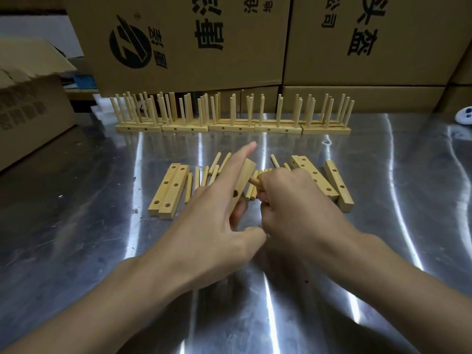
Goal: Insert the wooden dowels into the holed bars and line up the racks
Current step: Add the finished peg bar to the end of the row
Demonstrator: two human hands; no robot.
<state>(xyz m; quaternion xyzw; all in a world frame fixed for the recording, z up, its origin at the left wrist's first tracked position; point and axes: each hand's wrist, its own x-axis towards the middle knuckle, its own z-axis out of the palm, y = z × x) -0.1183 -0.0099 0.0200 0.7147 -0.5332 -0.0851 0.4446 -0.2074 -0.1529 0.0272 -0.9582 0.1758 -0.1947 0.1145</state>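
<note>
Shiny steel table (332,251) streaked with glare, printed cardboard boxes (194,42) stacked behind, open carton (30,111) left

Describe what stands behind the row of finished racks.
Printed cardboard boxes stand stacked behind the racks. The dowels cover the boxes' lower edges, so whether they touch the racks cannot be told.

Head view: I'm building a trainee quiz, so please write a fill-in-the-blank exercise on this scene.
1. The left hand holds a holed ____.
2. The right hand grips wooden ____.
3. Finished racks stand in a row before the cardboard ____.
4. ____ bars lie side by side left of the hands.
Missing words: bar; dowels; boxes; two.
</note>
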